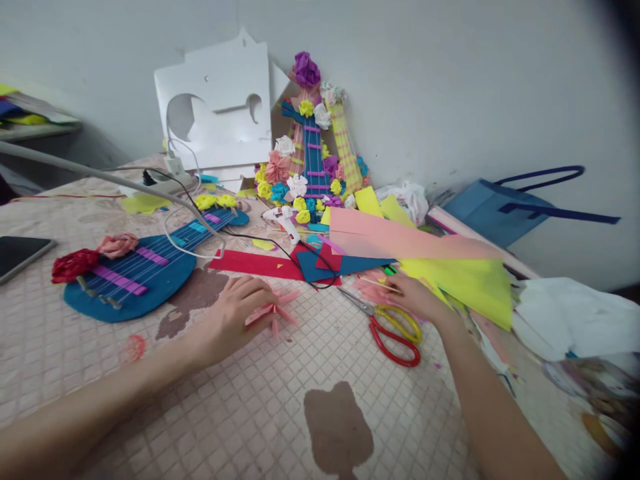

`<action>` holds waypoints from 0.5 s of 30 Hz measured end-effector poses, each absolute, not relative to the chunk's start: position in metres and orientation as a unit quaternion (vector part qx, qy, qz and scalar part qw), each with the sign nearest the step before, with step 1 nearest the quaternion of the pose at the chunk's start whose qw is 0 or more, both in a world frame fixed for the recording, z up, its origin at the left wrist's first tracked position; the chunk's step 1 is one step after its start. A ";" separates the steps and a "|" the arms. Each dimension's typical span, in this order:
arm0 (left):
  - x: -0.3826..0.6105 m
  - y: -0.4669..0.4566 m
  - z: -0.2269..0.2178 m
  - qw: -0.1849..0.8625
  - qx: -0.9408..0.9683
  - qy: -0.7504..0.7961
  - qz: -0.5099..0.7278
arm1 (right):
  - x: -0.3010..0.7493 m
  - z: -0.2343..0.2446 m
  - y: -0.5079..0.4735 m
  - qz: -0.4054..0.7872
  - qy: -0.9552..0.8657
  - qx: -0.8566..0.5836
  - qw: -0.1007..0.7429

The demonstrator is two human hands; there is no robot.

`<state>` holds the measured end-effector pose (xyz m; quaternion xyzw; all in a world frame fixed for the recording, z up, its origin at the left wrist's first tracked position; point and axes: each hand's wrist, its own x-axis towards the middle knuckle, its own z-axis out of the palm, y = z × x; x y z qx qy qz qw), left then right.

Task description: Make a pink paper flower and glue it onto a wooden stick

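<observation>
My left hand (243, 307) is closed on a pink paper flower piece (281, 311) whose narrow petals spread out from its middle, just above the checked table cover. On the other side, my right hand (413, 299) grips a thin pale stick (381, 285) that points leftward over some pink paper pieces (369, 288); its fingertips are partly hidden. Scissors (373, 310) with one red and one yellow handle lie between my hands, close to the right one. A white glue gun (283, 220) rests beyond, its black cord running over red felt (260, 264) and blue felt (345, 265).
A blue felt guitar (135, 280) with paper roses lies at left, a phone (23, 257) beyond it. Decorated guitars (314, 157) and white foam board (215, 107) lean on the wall. Pink sheet (400, 233), yellow sheet (470, 287) and a blue bag (500, 210) lie right.
</observation>
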<state>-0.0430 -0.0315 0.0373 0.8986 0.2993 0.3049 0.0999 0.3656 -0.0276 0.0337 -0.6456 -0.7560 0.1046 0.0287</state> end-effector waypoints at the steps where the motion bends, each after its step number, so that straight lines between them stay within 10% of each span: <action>1: -0.036 -0.034 0.044 0.103 0.906 0.286 0.296 | 0.367 0.031 -0.028 0.109 -0.753 -0.647 0.039; 15: 0.164 -0.015 0.028 0.046 0.978 0.197 0.056 | 0.366 0.020 -0.032 0.086 -0.750 -0.650 0.085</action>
